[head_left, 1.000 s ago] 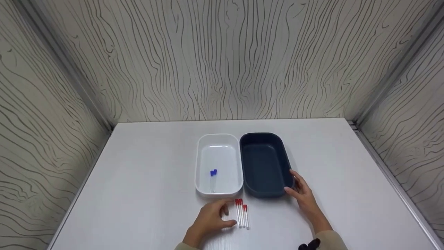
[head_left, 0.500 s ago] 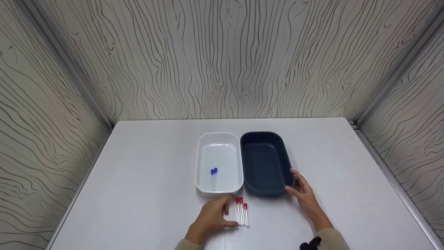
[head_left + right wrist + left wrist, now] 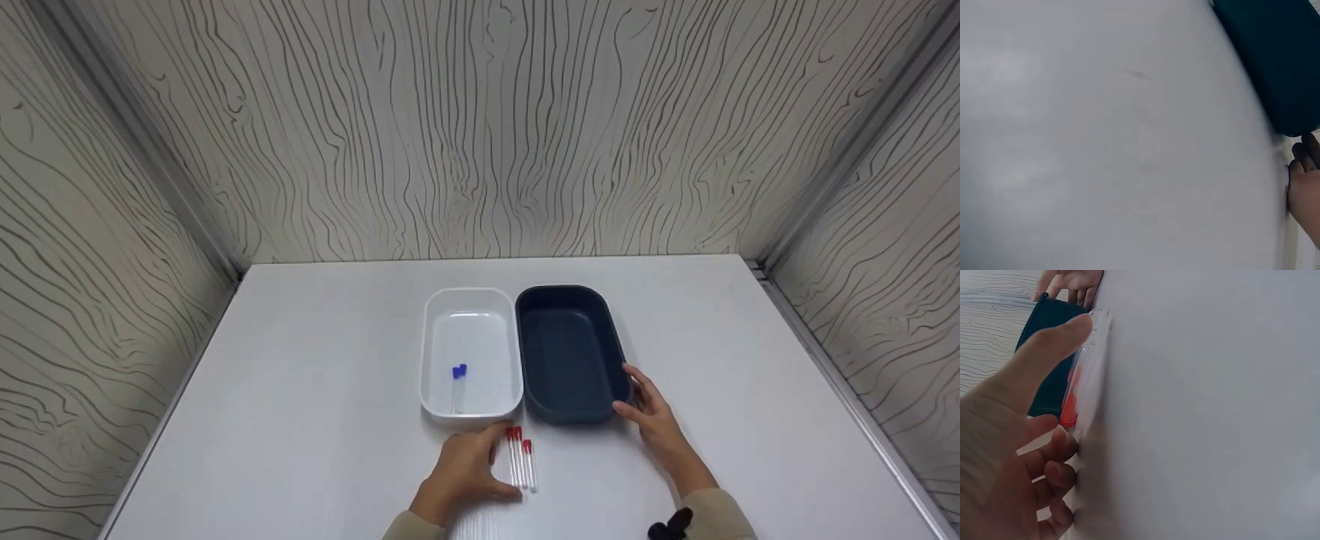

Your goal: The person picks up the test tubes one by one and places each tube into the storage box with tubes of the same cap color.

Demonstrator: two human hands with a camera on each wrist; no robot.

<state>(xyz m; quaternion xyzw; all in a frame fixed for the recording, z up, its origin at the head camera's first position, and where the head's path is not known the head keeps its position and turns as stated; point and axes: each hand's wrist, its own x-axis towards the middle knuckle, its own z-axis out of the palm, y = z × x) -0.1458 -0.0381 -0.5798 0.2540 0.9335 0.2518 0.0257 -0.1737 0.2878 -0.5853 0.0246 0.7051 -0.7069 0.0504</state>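
Several clear tubes with red caps (image 3: 518, 433) lie side by side on the table in front of the trays. My left hand (image 3: 466, 466) spans the leftmost one, with the index finger by its cap and the thumb at its bottom end. In the left wrist view, the thumb overlaps the clear ends, and the red caps (image 3: 1069, 409) sit just above the loosely bent other fingers. My right hand (image 3: 660, 429) holds the near right corner of a dark blue tray (image 3: 571, 352), thumb on the front and fingers along the right side.
Left of the dark tray, right against it, stands a white tray (image 3: 480, 341) with blue-capped tubes (image 3: 459, 372) in its near half. Wood-patterned panels (image 3: 480, 150) border the white table (image 3: 315, 390) at the back and both sides.
My left hand has moved slightly right, bringing its thumb over to the bottom ends of the red-capped tubes. The right hand stays at the dark tray's corner.
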